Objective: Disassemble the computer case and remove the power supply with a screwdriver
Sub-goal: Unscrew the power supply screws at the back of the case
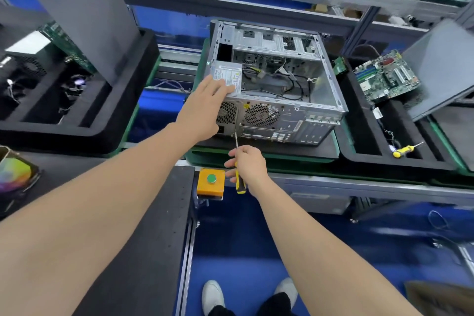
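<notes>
An open grey computer case lies on its side on a black foam tray, its rear panel toward me. The silver power supply sits in the case's near-left corner, with loose cables beside it. My left hand rests flat, fingers straight, over the case's rear-left corner and the edge of the power supply. My right hand grips a yellow-and-black screwdriver. Its thin shaft points up at the rear panel, just right of the power supply's vent.
A motherboard and a second yellow screwdriver lie in the black tray on the right. A grey side panel leans in the left tray. An orange box with a green button is mounted at the conveyor's near edge.
</notes>
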The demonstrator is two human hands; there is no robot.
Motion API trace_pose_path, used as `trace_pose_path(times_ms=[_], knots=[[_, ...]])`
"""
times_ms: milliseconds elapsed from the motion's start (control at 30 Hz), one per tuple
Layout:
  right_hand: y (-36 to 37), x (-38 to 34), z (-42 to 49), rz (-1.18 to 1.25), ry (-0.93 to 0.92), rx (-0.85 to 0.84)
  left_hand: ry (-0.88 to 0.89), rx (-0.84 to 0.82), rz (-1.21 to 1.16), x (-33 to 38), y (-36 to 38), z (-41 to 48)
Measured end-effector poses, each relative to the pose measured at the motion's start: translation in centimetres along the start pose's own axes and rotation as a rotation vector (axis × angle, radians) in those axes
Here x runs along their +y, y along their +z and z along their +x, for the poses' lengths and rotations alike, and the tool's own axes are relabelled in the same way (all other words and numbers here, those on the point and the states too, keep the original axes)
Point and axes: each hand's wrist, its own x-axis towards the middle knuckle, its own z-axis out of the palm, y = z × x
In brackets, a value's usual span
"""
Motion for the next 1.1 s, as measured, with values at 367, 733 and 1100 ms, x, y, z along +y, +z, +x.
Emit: trace_pose_path(times_ms=[367,733,1100], knots=[[1.2,0.7,0.7,-0.038,0.065,-0.002,0.003,0.024,-0.119,-0.3,-0.1,0.0],[1.1,1.9,1.7,-0.029,0.011,0.004,-0.824,0.123,-0.781,1.5,9.1,-4.6],[0.5,2.2,2.3,0.0,-0.06,0.005,-0.875,-0.142,-0.924,2.2,9.9,-2.4]])
